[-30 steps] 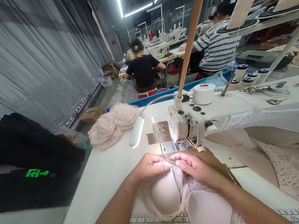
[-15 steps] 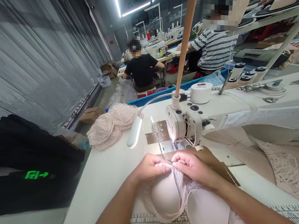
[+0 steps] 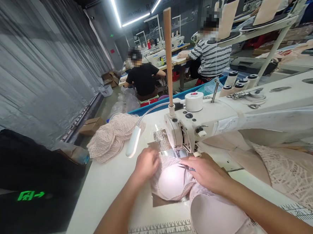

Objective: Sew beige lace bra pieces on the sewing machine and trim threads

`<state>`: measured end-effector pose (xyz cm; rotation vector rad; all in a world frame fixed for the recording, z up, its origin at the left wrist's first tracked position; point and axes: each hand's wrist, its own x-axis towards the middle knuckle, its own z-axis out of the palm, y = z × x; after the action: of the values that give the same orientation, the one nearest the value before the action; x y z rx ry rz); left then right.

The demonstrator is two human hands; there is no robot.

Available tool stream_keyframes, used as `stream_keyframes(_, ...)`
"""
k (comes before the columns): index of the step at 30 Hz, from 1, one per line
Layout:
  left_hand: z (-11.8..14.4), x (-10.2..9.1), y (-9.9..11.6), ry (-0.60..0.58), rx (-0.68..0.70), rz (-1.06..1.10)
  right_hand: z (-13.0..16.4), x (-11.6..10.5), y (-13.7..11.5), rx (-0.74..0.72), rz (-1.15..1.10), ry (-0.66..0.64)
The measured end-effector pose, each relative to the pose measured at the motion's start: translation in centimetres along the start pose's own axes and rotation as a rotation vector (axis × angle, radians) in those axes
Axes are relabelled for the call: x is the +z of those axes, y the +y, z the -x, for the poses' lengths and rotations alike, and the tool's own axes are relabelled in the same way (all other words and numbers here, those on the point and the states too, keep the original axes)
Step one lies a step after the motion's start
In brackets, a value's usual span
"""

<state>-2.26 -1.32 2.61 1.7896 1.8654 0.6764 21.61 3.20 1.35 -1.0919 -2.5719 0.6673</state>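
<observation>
A pale pink lace bra point(image 3: 172, 181) lies below the sewing machine's needle area, one cup up by the machine and the other nearer me. My left hand point(image 3: 147, 162) is closed at the upper left lace edge of the first cup; its fingertips are partly hidden, but it appears to grip the edge. In my right hand point(image 3: 204, 173) is a small pair of thread snips point(image 3: 187, 167), blades pointing left over the top edge of that cup. The sewing machine's head point(image 3: 175, 130) stands just beyond both hands, its lamp lighting the cup.
A heap of lace pieces point(image 3: 109, 135) sits at the table's left. A bendable lamp point(image 3: 133, 142) arches beside the machine. More lace fabric point(image 3: 283, 170) lies on the right. Printed rulers point(image 3: 162, 230) mark the table's front. Two people point(image 3: 143, 77) sit at machines beyond.
My hands have moved apart: the left went leftward and closed into a fist, and the snips now show clearly in the right. The bra has shifted up toward the machine.
</observation>
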Motion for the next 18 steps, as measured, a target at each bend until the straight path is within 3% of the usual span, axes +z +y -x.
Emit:
stream_keyframes(3,0.8,1.2,1.9,0.032,0.123,-0.107,0.2,0.6,0.3,-0.047,-0.007,-0.047)
stream_keyframes(6,2.0,3.1,3.2,-0.079,0.290,-0.195,0.2,1.3,0.5,-0.054,-0.047,-0.022)
stream_keyframes(9,2.4,4.2,3.2,-0.128,0.361,-0.302,0.3,2.0,0.6,-0.026,-0.050,0.026)
stream_keyframes(18,0.1,3.0,1.4,-0.226,0.470,-0.413,0.0,2.2,0.3,0.024,0.040,-0.006)
